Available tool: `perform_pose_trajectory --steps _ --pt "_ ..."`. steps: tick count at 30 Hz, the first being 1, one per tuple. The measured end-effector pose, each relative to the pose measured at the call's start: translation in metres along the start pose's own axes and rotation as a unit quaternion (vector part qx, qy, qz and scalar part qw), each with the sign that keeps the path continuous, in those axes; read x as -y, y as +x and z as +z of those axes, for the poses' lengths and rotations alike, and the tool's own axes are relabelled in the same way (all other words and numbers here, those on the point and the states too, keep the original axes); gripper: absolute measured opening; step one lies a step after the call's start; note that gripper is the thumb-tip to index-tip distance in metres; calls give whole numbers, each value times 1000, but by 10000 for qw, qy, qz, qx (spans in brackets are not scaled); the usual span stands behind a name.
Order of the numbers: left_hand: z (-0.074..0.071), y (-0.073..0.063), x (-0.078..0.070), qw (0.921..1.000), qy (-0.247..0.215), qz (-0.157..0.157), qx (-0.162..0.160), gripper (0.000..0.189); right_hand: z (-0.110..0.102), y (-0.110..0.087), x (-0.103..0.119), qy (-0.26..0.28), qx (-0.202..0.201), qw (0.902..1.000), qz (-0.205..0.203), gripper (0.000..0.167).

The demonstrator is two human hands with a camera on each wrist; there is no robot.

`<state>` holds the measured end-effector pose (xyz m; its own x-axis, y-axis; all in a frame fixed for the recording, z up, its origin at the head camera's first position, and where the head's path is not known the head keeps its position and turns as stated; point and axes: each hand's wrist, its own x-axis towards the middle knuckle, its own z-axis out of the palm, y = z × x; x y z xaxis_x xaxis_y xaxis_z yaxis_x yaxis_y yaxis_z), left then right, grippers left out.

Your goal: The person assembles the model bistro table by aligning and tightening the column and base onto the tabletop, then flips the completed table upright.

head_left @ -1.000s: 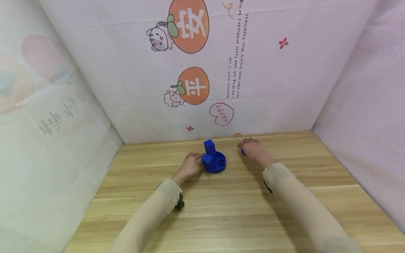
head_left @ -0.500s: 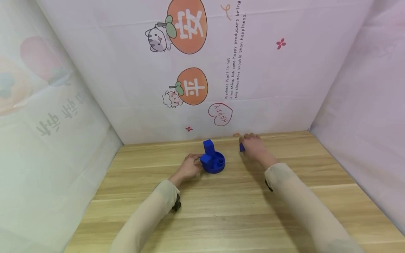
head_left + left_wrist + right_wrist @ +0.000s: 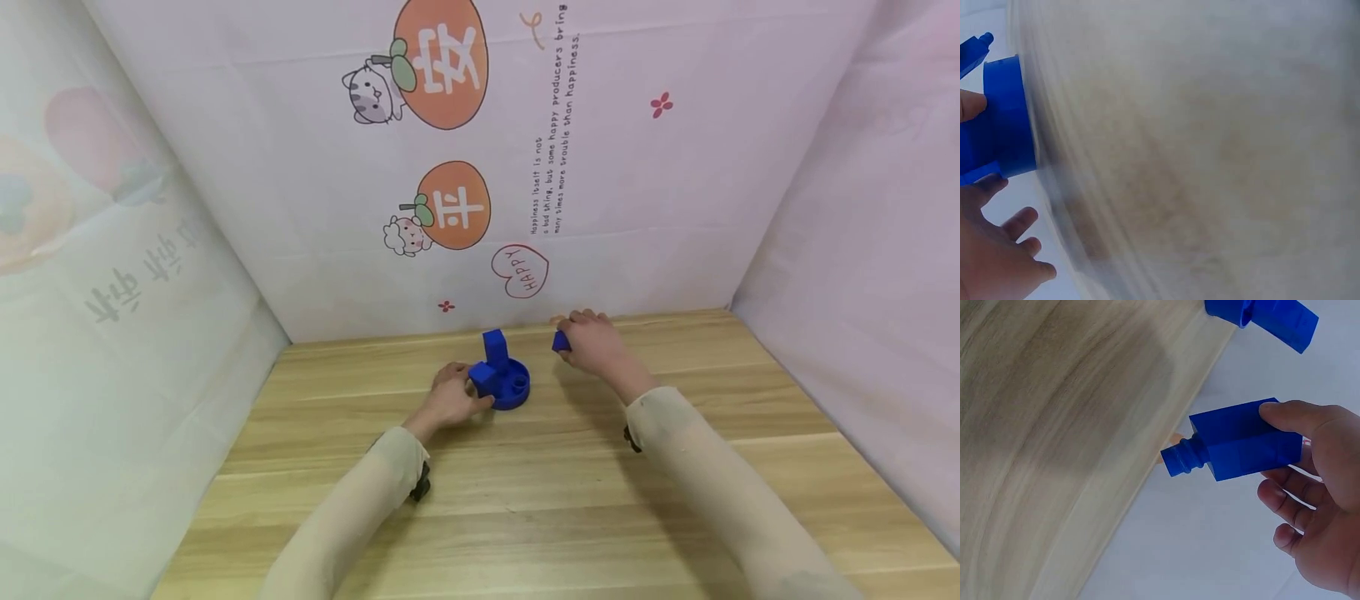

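A round blue base [image 3: 512, 402] with a raised rim stands on the table, and two blue blocks rise from it, a tall one [image 3: 496, 350] at the back and another [image 3: 482, 377] at the left. My left hand [image 3: 452, 402] holds the base from its left side, thumb at the near rim. In the left wrist view, thumb and forefinger lie on either side of the base [image 3: 1013, 119]. My right hand [image 3: 596, 343] pinches a third blue block [image 3: 1241, 440] between thumb and fingers, right of the base. A ridged round peg [image 3: 1183, 456] sticks out of its end.
A short hollow ring [image 3: 519, 382] shows inside the base on its right side. The wood-grain table [image 3: 525, 500] ends at a printed white cloth [image 3: 615, 208] close behind the hands. Cloth also hangs on both sides.
My right hand has moved up a little and then left toward the base, showing more of the block. The left thumb has come round to the near side of the base.
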<state>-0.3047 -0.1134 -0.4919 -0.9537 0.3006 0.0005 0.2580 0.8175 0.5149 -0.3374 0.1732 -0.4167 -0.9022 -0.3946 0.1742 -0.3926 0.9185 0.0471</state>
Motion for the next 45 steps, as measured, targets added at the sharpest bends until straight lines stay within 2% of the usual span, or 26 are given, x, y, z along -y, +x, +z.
perform_pose_trajectory --steps 5,11,20,29,35,38,42,45 --pt "2 2 3 9997 -164 -150 38 84 0 0 1 8 -49 10000 6 51" --pt "1 6 6 9985 -533 -101 6 73 -7 -3 6 178 -131 9998 -28 53" --pt "-3 9 8 9950 -926 -314 215 82 -20 -6 16 347 -191 9992 -93 52" --pt "-5 9 10 9929 -1135 -261 255 82 -20 -6 21 440 -2 9990 -48 52" --pt "-8 12 8 9918 -1199 -384 200 83 -23 -7 30 732 104 9972 -65 52" --pt "-8 12 7 9919 -1204 -376 154 79 -24 -8 34 896 88 9959 -104 52" --pt "-9 12 7 9914 -1289 -216 68 63 -25 -9 40 1046 -34 9943 -201 50" --pt "-9 13 8 9904 -1366 -217 68 61 -22 -9 45 1076 -162 9935 -337 48"
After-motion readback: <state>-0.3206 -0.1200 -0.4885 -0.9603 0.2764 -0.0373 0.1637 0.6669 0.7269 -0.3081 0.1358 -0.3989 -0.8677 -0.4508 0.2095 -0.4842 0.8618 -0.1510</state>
